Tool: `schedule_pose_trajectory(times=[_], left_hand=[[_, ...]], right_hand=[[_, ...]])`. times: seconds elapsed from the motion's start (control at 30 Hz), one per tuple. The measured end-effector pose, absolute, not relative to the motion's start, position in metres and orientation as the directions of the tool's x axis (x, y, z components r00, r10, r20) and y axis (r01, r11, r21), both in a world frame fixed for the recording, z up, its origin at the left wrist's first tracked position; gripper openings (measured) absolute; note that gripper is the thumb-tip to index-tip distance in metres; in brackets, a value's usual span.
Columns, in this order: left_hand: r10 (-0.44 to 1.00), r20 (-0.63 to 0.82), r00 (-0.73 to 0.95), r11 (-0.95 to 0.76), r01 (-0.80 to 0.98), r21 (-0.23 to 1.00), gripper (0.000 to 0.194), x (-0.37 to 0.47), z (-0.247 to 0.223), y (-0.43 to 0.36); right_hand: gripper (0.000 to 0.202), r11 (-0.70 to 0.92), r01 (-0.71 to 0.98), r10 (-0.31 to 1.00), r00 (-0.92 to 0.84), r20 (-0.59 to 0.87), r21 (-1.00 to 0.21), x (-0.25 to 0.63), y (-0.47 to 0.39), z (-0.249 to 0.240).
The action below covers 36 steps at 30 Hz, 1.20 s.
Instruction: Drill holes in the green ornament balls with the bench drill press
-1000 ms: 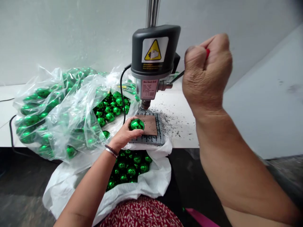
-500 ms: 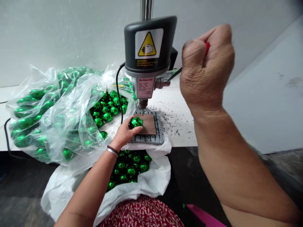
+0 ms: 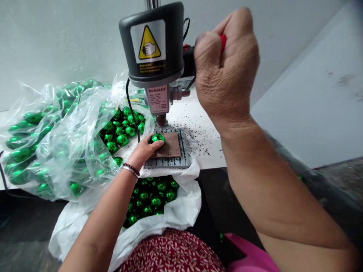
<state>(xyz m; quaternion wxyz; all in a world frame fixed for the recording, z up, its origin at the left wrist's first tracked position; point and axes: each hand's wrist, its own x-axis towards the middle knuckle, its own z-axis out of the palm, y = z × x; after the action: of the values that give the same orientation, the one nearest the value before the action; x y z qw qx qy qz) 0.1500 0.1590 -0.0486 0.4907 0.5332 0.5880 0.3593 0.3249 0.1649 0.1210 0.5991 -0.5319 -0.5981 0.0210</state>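
Observation:
A shiny green ball (image 3: 157,139) is gripped between the thumb and fingers of my left hand (image 3: 144,150), at the left side of the brown board (image 3: 171,145) on the drill's base. Close by the ball's upper right stands the thin bit of the bench drill (image 3: 154,56); I cannot tell whether they touch. My right hand (image 3: 228,64) is raised beside the drill head, closed in a fist around the red-ended feed lever (image 3: 223,41). Most of the lever is hidden behind the fist. The grey slotted base plate (image 3: 184,160) carries dark shavings.
A clear plastic bag (image 3: 73,132) of green balls fills the table's left side. Below the base, a white sack (image 3: 187,211) holds more green balls (image 3: 155,200). Dark shavings (image 3: 198,132) litter the white table. A black cord (image 3: 132,109) hangs left of the drill. Pink material (image 3: 249,253) shows lower right.
The view has shifted, so the drill and both hands appear further left. The ball now sits nearer the bit. Both hands keep their hold.

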Motion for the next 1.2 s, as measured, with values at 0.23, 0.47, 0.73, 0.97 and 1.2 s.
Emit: schedule_pose_trajectory(times=[0.23,0.47,0.73,0.97,1.2], left_hand=[[0.997,-0.048,0.056,0.001,0.634,0.773,0.059,0.157,-0.043,0.167],[0.990,-0.122,0.073,0.045,0.651,0.758,0.071,0.161,-0.038,0.169],[0.991,-0.117,0.058,0.068,0.537,0.841,0.071,0.162,-0.049,0.166],[0.993,-0.090,0.079,0.033,0.536,0.844,0.065,0.161,-0.050,0.165],[0.992,-0.091,0.086,0.029,0.552,0.833,0.062,0.160,-0.051,0.169]], right_hand=[[0.035,0.422,0.644,0.681,0.240,0.692,-0.638,0.327,0.163,0.122],[0.035,0.433,0.608,0.668,0.279,0.690,-0.665,0.325,0.162,0.120],[0.024,0.559,0.556,0.556,0.299,0.776,-0.615,0.328,0.165,0.103],[0.017,0.591,0.680,0.381,0.240,0.893,-0.435,0.335,0.158,0.078],[0.016,0.546,0.692,0.431,0.252,0.867,-0.473,0.336,0.151,0.073]])
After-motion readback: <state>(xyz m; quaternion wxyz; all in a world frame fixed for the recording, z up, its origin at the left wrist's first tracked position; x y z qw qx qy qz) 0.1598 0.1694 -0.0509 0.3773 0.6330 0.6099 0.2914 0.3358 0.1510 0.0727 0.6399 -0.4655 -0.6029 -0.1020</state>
